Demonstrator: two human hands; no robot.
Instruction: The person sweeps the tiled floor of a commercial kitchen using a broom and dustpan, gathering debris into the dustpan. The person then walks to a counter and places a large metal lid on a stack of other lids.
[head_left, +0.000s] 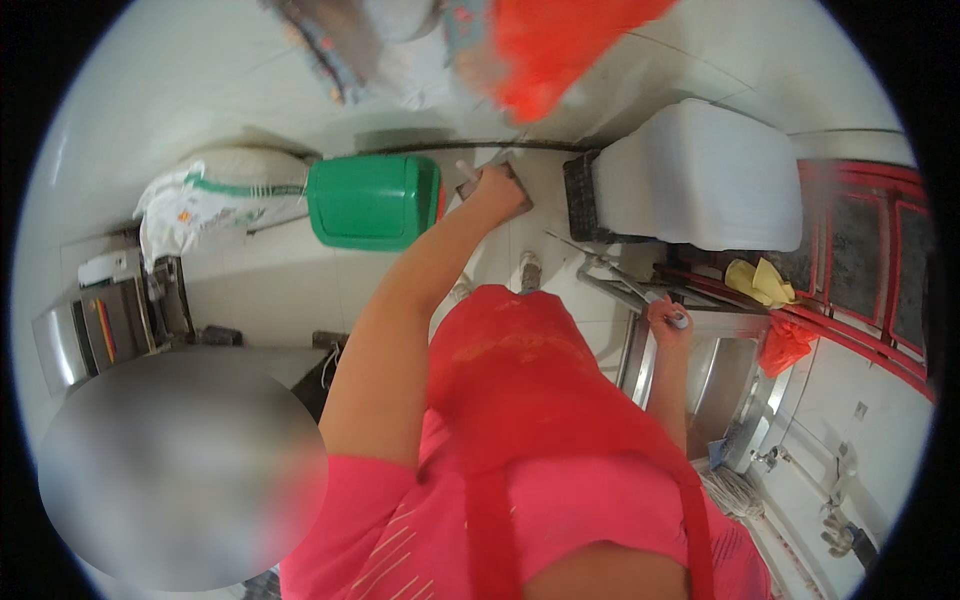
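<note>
Reaching forward over the floor, my left hand (499, 193) is closed round a pale handle (467, 172). A flat dark-brown thing (519, 180) shows beside and beneath that hand; whether it is joined to the handle I cannot tell. At the right, my right hand (661, 313) grips the pale handle end (679, 320) of a thin metal rod (626, 279), which slants away toward the floor. A green lidded plastic bin (371, 201) stands left of my left hand. My red apron (517, 360) fills the lower middle.
White printed sacks (217, 199) lie left of the bin. A large whitish block-like thing (705, 176) stands by a black crate (579, 196). Red framework (855, 307), a yellow cloth (757, 281), a metal cabinet (720, 375) and a string mop (731, 491) are at right. Blurred hanging cloth is at top.
</note>
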